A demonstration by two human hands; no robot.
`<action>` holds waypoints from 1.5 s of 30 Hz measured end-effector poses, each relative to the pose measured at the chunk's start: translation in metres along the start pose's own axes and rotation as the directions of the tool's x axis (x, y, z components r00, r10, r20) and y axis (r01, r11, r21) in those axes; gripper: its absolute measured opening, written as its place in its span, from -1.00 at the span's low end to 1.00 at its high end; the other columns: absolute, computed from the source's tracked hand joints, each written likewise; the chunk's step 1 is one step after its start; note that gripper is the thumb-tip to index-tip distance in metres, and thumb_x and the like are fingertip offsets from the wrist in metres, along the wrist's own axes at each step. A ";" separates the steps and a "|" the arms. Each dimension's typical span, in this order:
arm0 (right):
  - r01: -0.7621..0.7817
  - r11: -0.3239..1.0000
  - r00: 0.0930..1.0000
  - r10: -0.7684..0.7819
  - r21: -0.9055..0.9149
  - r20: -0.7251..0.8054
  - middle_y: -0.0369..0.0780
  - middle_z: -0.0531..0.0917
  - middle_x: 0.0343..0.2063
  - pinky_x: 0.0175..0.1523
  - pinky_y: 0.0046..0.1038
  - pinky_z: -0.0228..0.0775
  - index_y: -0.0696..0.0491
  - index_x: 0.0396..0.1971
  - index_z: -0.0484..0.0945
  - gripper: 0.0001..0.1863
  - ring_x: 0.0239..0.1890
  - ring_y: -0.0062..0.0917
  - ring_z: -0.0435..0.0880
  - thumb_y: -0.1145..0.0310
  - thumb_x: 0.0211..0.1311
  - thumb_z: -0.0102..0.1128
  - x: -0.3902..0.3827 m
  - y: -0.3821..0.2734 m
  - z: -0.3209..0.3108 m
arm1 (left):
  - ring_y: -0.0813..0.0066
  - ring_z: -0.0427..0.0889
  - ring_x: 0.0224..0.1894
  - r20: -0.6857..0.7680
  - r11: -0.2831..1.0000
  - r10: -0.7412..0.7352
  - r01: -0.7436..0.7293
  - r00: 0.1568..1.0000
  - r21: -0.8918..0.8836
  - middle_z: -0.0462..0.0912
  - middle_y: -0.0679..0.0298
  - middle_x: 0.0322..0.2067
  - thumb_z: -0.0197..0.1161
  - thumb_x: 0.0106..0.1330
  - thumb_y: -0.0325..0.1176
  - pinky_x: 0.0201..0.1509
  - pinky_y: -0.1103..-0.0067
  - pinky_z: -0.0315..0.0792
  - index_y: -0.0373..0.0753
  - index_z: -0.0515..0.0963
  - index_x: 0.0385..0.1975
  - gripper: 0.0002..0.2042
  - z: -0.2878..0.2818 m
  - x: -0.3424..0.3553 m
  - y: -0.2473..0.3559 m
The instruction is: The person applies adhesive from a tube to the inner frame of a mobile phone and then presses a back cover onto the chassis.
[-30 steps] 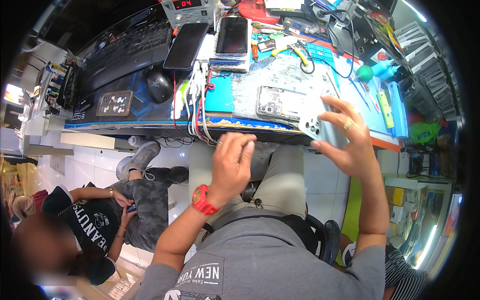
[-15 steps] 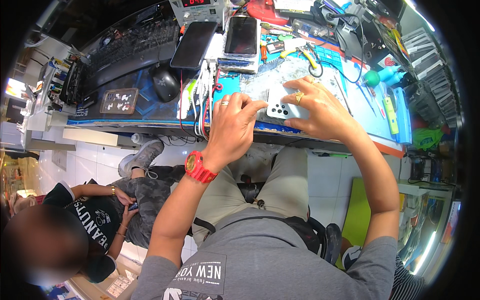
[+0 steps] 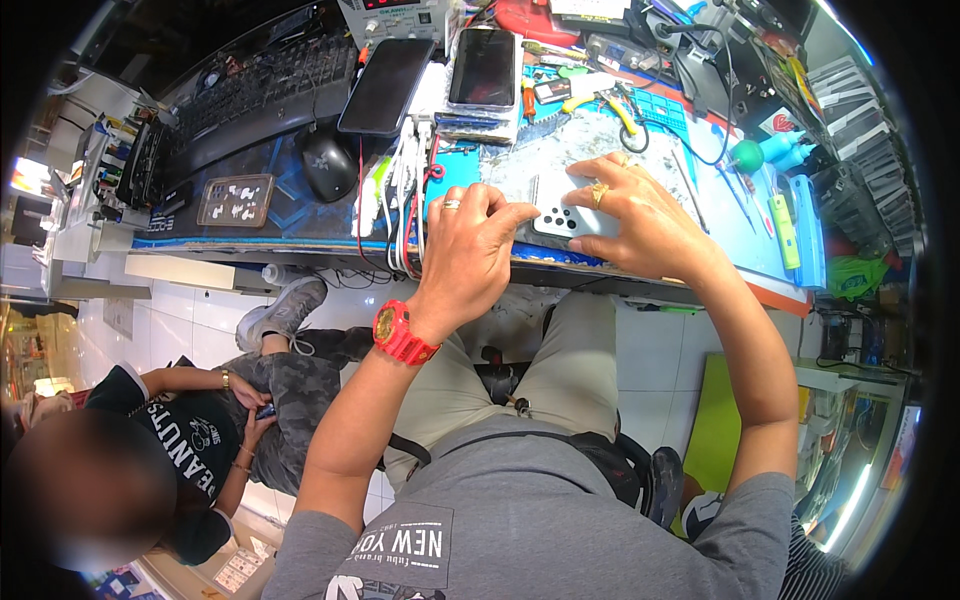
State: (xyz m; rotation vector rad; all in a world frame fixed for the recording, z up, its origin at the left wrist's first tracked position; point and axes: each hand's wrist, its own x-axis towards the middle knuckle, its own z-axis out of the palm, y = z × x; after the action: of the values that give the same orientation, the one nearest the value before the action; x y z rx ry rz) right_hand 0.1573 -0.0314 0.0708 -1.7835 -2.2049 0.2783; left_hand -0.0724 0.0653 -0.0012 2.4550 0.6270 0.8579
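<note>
A light-coloured smartphone (image 3: 556, 221) lies back up at the bench's front edge, its several round camera lenses toward me. My right hand (image 3: 640, 215) is closed over it, thumb on the near edge and fingers across the far part, hiding much of its back. At the phone's left edge is my left hand (image 3: 465, 245), thumb and forefinger brought together in a pinch, the thumb tip at or very near the phone. Whatever the pinch holds, if anything, is too small or hidden to make out.
Beyond my hands lie a dark phone (image 3: 388, 88), another phone (image 3: 483, 70) on a stack, yellow-handled pliers (image 3: 585, 103) and white cables (image 3: 402, 190). To the left are a mouse (image 3: 328, 165), a phone case (image 3: 236, 201) and a keyboard (image 3: 262, 100). A person (image 3: 190, 450) sits at my left.
My left hand has shifted very slightly to the right along the phone's edge. The right hand keeps its hold on the phone.
</note>
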 end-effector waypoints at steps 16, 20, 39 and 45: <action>-0.021 1.000 0.999 0.021 0.004 0.031 -0.08 0.58 0.22 0.37 -0.16 0.36 0.06 -0.03 0.73 -0.56 0.27 -0.13 0.51 0.26 0.07 0.57 0.001 0.002 0.004 | 0.25 0.45 -0.09 0.003 1.000 -0.001 0.001 1.000 0.004 0.52 0.28 -0.24 0.16 0.40 -0.51 0.11 0.34 0.24 -0.06 0.73 -0.08 -0.75 0.001 0.000 0.000; -0.003 1.000 1.000 0.002 0.017 0.021 -0.04 0.59 0.19 0.36 -0.14 0.36 0.10 -0.03 0.73 -0.56 0.25 -0.11 0.52 0.26 0.09 0.55 0.001 0.004 0.005 | 0.25 0.45 -0.09 -0.001 1.000 0.005 -0.005 1.000 0.010 0.52 0.28 -0.24 0.17 0.39 -0.51 0.11 0.34 0.24 -0.06 0.73 -0.08 -0.75 0.001 0.000 0.000; -0.016 0.999 1.000 0.016 0.033 0.021 -0.05 0.59 0.20 0.35 -0.14 0.36 0.10 -0.03 0.72 -0.58 0.25 -0.11 0.52 0.25 0.13 0.53 0.001 0.004 0.007 | 0.24 0.46 -0.11 -0.032 0.999 0.012 -0.011 0.999 0.034 0.52 0.28 -0.25 0.18 0.38 -0.51 0.13 0.32 0.24 -0.07 0.73 -0.10 -0.76 0.005 0.000 -0.001; -0.016 1.000 1.000 0.016 0.026 0.010 -0.05 0.59 0.19 0.35 -0.15 0.37 0.11 -0.04 0.72 -0.57 0.24 -0.11 0.53 0.25 0.11 0.55 0.002 0.003 0.008 | 0.24 0.46 -0.10 -0.024 0.999 0.003 -0.002 1.000 0.033 0.52 0.28 -0.25 0.19 0.38 -0.51 0.14 0.30 0.23 -0.07 0.73 -0.11 -0.77 0.004 0.000 0.000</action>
State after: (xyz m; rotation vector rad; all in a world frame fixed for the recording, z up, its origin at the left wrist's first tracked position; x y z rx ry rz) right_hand 0.1575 -0.0289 0.0627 -1.7902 -2.1846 0.3182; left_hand -0.0695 0.0641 -0.0042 2.4786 0.6509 0.8857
